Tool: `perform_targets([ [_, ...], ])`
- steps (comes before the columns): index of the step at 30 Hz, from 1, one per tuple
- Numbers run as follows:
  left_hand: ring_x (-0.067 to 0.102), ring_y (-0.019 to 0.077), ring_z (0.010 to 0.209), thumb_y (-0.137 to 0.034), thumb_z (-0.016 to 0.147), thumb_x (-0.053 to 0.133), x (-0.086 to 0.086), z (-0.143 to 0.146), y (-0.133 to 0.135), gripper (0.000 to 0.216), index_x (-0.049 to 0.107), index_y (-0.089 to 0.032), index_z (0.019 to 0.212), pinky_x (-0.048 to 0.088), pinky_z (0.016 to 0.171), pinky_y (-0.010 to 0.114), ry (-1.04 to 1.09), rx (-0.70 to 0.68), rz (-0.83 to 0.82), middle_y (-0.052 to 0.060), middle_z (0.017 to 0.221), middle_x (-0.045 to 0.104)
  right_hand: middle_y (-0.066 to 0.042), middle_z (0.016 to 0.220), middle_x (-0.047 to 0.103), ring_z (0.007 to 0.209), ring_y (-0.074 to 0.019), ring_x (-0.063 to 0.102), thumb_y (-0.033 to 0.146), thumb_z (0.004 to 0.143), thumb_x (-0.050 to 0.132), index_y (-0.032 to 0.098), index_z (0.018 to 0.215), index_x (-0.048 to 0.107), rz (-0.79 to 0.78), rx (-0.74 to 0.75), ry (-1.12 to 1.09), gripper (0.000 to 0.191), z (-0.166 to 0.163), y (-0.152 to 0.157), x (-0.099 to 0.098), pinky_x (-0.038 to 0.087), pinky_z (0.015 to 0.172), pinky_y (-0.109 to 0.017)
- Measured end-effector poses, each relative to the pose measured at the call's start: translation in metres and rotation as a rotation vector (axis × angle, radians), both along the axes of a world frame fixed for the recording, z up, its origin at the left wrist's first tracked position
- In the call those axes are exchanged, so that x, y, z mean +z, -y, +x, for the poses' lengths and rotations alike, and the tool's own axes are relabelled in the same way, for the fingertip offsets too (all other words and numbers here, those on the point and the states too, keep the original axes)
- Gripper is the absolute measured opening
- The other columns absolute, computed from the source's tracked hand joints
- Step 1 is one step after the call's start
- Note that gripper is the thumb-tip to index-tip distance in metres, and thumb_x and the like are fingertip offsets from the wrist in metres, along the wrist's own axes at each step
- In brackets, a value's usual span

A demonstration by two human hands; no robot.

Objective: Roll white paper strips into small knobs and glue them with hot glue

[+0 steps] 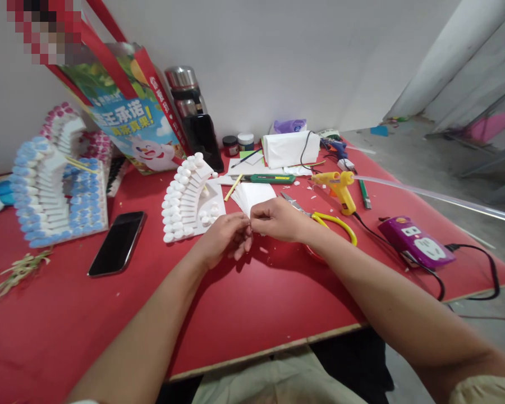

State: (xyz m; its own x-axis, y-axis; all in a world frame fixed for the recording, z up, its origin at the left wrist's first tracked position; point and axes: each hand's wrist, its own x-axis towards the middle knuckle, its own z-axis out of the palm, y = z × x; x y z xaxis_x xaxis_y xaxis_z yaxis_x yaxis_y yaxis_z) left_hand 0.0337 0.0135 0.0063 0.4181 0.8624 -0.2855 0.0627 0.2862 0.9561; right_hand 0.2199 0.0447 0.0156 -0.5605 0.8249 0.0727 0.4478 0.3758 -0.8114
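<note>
My left hand (228, 237) and my right hand (278, 217) meet above the red table, fingertips pinched together. Whatever sits between them is too small to make out. Just behind them lies a stack of white paper sheets (258, 193). To the left of my left hand stands a white curved model (188, 202), edged with rows of white rounded tips. Beside my right wrist are scissors (335, 220) with yellow handles, partly hidden by the forearm. A yellow hot glue gun (340, 188) with a long clear glue stick stands further right.
A green utility knife (272, 178) lies behind the paper. On the right sits a purple power socket (418, 242) with cables. To the left are a black phone (116, 244), a blue-and-white model (40, 196) and a shopping bag (138, 120). A thermos (184, 84) stands by the wall.
</note>
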Motion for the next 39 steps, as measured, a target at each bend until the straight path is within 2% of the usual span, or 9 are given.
perform_targets([
  [4, 0.048, 0.0106, 0.04, -0.028, 0.09, 0.045, 0.004, 0.002, 0.004, 0.016, 0.049, -0.021, 0.076, 0.03, 0.044, 0.026, -0.151, -0.036, 0.116, -0.001, 0.059, 0.06, 0.005, 0.057, 0.043, 0.059, -0.0091, 0.037, 0.029, 0.081, 0.052, 0.018, 0.059, 0.05, 0.003, 0.009, 0.053, 0.024, 0.001, -0.001, -0.001, 0.027, 0.054, -0.026],
  [7, 0.049, 0.0118, 0.048, -0.027, 0.092, 0.044, 0.002, 0.002, 0.005, 0.018, 0.047, -0.022, 0.076, 0.034, 0.052, 0.027, -0.354, -0.051, 0.352, -0.003, 0.062, 0.056, 0.004, 0.055, 0.041, 0.057, -0.0093, 0.037, 0.029, 0.077, 0.055, 0.019, 0.056, 0.046, -0.012, -0.033, 0.075, 0.026, 0.001, -0.002, 0.0, 0.027, 0.051, -0.025],
  [12, 0.045, 0.0151, 0.061, -0.026, 0.095, 0.044, -0.003, 0.002, 0.005, 0.022, 0.044, -0.022, 0.074, 0.03, 0.061, 0.029, -0.727, -0.008, 0.868, -0.002, 0.065, 0.048, 0.001, 0.056, 0.055, 0.046, -0.0096, 0.042, 0.027, 0.073, 0.056, 0.019, 0.061, 0.057, -0.402, -0.139, -0.063, 0.015, -0.002, -0.001, 0.002, 0.028, 0.04, -0.024],
  [17, 0.045, 0.0166, 0.064, -0.026, 0.097, 0.042, -0.003, 0.003, 0.006, 0.023, 0.045, -0.021, 0.075, 0.03, 0.064, 0.031, -0.806, 0.059, 0.976, 0.001, 0.071, 0.053, 0.002, 0.054, 0.053, 0.047, -0.0092, 0.041, 0.027, 0.074, 0.054, 0.02, 0.06, 0.051, -0.383, -0.154, -0.133, 0.017, -0.003, -0.002, 0.0, 0.029, 0.043, -0.024],
  [20, 0.048, 0.0161, 0.062, -0.031, 0.096, 0.045, -0.001, 0.004, 0.006, 0.025, 0.048, -0.021, 0.073, 0.034, 0.063, 0.03, -0.665, 0.098, 0.822, 0.001, 0.067, 0.054, 0.003, 0.053, 0.047, 0.054, -0.0094, 0.039, 0.027, 0.077, 0.055, 0.02, 0.057, 0.045, -0.096, -0.139, -0.042, 0.024, -0.003, -0.001, -0.001, 0.028, 0.051, -0.025],
  [25, 0.044, 0.0121, 0.036, -0.047, 0.095, 0.035, 0.002, 0.003, -0.003, 0.04, 0.054, -0.019, 0.073, 0.022, 0.039, 0.026, -0.11, 0.084, -0.004, 0.006, 0.058, 0.063, 0.002, 0.058, 0.052, 0.056, -0.0106, 0.039, 0.03, 0.085, 0.055, 0.019, 0.065, 0.052, 0.245, -0.13, 0.105, 0.023, 0.0, 0.003, -0.002, 0.024, 0.057, -0.028],
  [28, 0.035, 0.0082, 0.027, -0.046, 0.092, 0.04, 0.003, -0.001, -0.008, 0.039, 0.055, -0.018, 0.07, 0.011, 0.033, 0.023, 0.116, 0.012, -0.271, 0.007, 0.052, 0.062, -0.001, 0.067, 0.059, 0.061, -0.0125, 0.04, 0.031, 0.09, 0.052, 0.018, 0.072, 0.057, 0.412, -0.056, 0.192, 0.023, 0.0, 0.004, -0.001, 0.021, 0.059, -0.029],
  [34, 0.033, 0.0049, 0.026, -0.034, 0.09, 0.051, 0.004, -0.005, -0.007, 0.027, 0.054, -0.017, 0.069, 0.013, 0.031, 0.018, 0.22, 0.032, -0.301, 0.003, 0.049, 0.059, -0.005, 0.078, 0.066, 0.064, -0.0144, 0.042, 0.029, 0.094, 0.05, 0.018, 0.08, 0.062, 0.516, 0.034, 0.321, 0.021, 0.001, 0.003, -0.002, 0.018, 0.06, -0.03],
  [39, 0.038, 0.0062, 0.031, -0.036, 0.095, 0.05, 0.003, -0.002, -0.004, 0.029, 0.053, -0.018, 0.073, 0.022, 0.034, 0.018, 0.11, 0.041, -0.076, 0.002, 0.052, 0.061, -0.001, 0.068, 0.063, 0.058, -0.0131, 0.043, 0.029, 0.093, 0.053, 0.018, 0.093, 0.065, 0.403, -0.045, 0.233, 0.016, 0.002, 0.003, -0.002, 0.022, 0.058, -0.028],
])
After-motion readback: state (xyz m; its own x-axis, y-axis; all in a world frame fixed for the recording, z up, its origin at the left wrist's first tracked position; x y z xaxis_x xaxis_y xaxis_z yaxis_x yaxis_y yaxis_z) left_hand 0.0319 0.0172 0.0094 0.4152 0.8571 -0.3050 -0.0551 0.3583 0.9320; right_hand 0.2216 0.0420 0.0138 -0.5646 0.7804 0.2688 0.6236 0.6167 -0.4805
